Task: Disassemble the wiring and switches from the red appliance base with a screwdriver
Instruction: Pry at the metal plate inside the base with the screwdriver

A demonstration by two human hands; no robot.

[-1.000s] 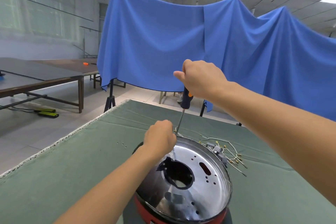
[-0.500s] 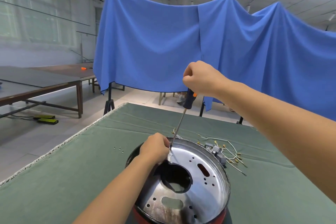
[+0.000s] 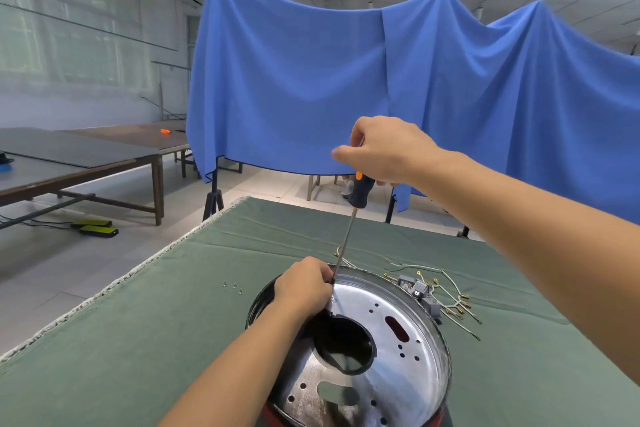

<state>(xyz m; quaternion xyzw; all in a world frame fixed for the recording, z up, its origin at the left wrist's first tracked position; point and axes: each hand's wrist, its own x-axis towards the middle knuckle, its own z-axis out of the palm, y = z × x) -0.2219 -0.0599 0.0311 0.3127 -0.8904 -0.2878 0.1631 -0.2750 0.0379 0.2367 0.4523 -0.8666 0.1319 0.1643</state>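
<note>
The red appliance base (image 3: pixel 412 333) stands on the green table, its shiny metal plate with a round hole facing up; only a sliver of red shows at the bottom. My right hand (image 3: pixel 384 149) grips the dark and orange handle of a long screwdriver (image 3: pixel 348 232), held nearly upright. Its tip meets the plate's far left rim. My left hand (image 3: pixel 304 284) rests there with curled fingers around the shaft's lower end. A bundle of wiring and switches (image 3: pixel 429 291) lies loose on the cloth just right of the base.
Three small screws (image 3: pixel 232 286) lie on the green cloth (image 3: pixel 138 340) left of the base. The table's left edge runs diagonally. A blue sheet (image 3: pixel 311 80) hangs behind, with dark tables (image 3: pixel 86 156) and floor at left.
The view has shifted, so the base sits a little lower and further right. My right hand has turned on the screwdriver handle. My left hand has stayed at the rim by the tip.
</note>
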